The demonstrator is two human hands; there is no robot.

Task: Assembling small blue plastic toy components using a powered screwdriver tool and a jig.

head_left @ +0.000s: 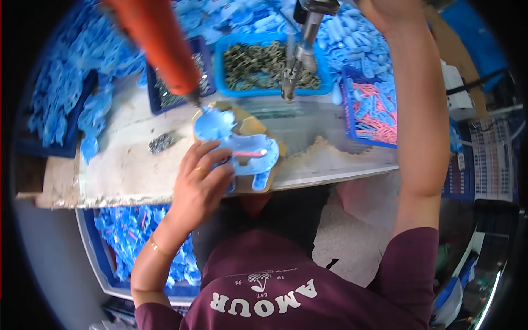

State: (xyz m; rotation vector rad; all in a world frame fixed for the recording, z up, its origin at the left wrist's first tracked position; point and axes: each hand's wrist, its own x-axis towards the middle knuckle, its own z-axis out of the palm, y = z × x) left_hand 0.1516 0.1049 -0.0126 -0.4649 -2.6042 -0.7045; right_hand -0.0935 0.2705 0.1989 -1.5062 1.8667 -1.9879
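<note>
My left hand (203, 179) grips the near left edge of a light-blue curved plastic part (253, 157), its fingers bent over the edge. The part lies in a yellowish-brown holder (247, 121) at the table's front and has a pink strip (250, 154) in it. An orange power screwdriver (159, 44) points down from the upper left, its tip by the part's far left end; no hand shows on it. At the top right my right arm is raised, and my right hand (390, 14) is cut off by the picture's edge, its fingers hidden.
A light-blue tray (219, 69) of metal pieces and a dark tray (154, 104) of screws stand behind. Loose screws (161, 143) lie on the table. A metal tool (300, 60) hangs down. Right is a blue basket (352, 129) of pink and blue pieces; below, a bin (93, 256).
</note>
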